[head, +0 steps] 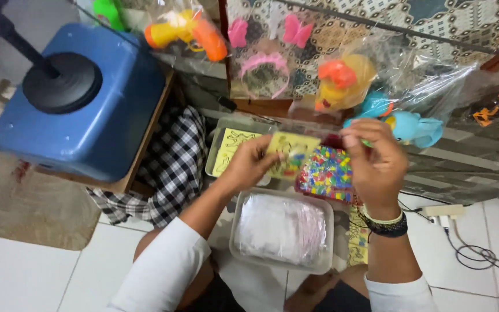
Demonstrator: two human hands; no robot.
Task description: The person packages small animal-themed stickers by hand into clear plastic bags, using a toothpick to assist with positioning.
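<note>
My left hand and my right hand are raised together over my lap. Between them I hold a small yellow picture card inside a clear plastic sleeve. The left fingers pinch the card's left edge, and the right fingers grip the plastic at its upper right. Just below the card lies a bag of small multicoloured beads. A clear plastic tub with folded plastic bags in it sits under both hands, near my knees.
A metal tray with more yellow cards lies behind my left hand. Bagged plastic toys hang along a rack in front. A blue container with a black lid stands at left, next to a checked cloth. Cables and a power strip lie at right.
</note>
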